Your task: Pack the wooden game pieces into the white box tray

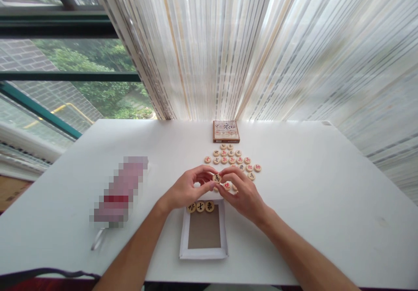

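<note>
Between the fingertips of my left hand point(187, 188) and my right hand point(241, 193) is a round Chinese chess piece point(217, 178) with a black character. Both hands pinch it, just above the loose pieces on the table. Below my hands lies an open white box tray point(204, 253) with a brown bottom. Three pieces with black characters, the middle one a chess piece point(200, 206), sit in a row along its far end. Beyond my hands, several red and black pieces point(240, 160) lie spread on the table, some hidden by my fingers.
A box lid with printed lettering point(226, 132) stands at the far edge of the white table point(326, 221). To the left lies a pixelated pinkish object point(120, 191) with a strap. Striped curtains point(209, 55) hang behind the table, beside a window point(94, 60).
</note>
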### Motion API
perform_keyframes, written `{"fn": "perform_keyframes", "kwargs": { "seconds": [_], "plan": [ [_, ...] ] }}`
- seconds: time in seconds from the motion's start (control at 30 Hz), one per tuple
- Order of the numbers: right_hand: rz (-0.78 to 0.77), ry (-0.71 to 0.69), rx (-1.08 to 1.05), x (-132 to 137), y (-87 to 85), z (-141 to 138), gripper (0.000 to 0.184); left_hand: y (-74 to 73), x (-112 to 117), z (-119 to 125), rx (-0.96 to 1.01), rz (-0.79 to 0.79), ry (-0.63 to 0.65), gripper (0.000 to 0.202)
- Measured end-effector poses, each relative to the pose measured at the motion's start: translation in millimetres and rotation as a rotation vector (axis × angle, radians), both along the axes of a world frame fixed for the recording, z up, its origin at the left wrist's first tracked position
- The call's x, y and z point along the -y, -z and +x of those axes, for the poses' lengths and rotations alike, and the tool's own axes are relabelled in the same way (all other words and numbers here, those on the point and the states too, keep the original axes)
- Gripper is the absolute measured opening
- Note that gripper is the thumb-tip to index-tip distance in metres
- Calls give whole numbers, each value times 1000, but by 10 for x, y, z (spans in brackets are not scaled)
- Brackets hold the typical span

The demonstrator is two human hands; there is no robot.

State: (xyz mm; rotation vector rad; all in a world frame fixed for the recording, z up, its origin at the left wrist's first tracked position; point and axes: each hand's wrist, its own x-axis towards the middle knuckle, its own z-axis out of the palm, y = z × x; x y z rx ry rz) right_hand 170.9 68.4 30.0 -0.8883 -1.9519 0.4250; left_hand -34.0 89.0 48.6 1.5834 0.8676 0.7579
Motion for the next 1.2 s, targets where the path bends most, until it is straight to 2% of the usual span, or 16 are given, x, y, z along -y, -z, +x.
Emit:
{"fn": "perform_keyframes", "kwargs": {
  "seconds": [0.87, 1.03, 1.2],
  "plan": [
    [-36, -16, -55, -8, -27, 1, 21, 21, -7, -22, -74, 154, -93, 28],
    [-97, -5, -59, 2, -28, 7, 22, 13, -4, -19, -87, 156, -91, 28],
    [-259, -19, -174, 7, -54, -11, 16, 13, -1, -10, -103, 155, -106, 30]
  ]
}}
